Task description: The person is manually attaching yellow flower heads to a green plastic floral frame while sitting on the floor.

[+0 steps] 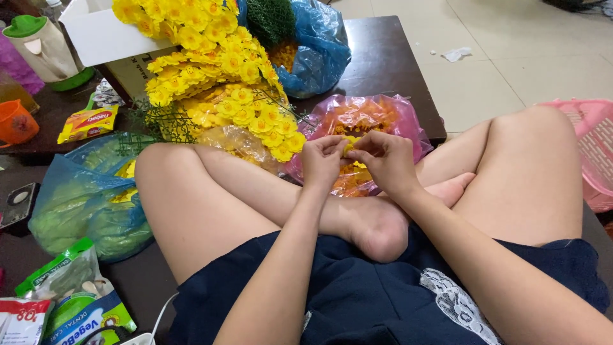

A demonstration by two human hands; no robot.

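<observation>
Crossed bare legs (pixel 255 204), both hands (pixel 357 160) pinching small yellow flower (pixel 349 147), probably artificial, pink bag (pixel 383 121) behind

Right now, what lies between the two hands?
In the head view, a small yellow flower piece sits pinched between the left hand and right hand, above the pink bag.

A room in a home is shown, used for piecework by hand. A pale tiled floor (pixel 511 57) and a low dark wooden table (pixel 383 57) are seen. Artificial yellow flowers (pixel 217 70) are piled beside plastic bags (pixel 89 198), snack packets (pixel 86 122), a plastic jug (pixel 45 48) and a pink basket (pixel 594 147).
</observation>
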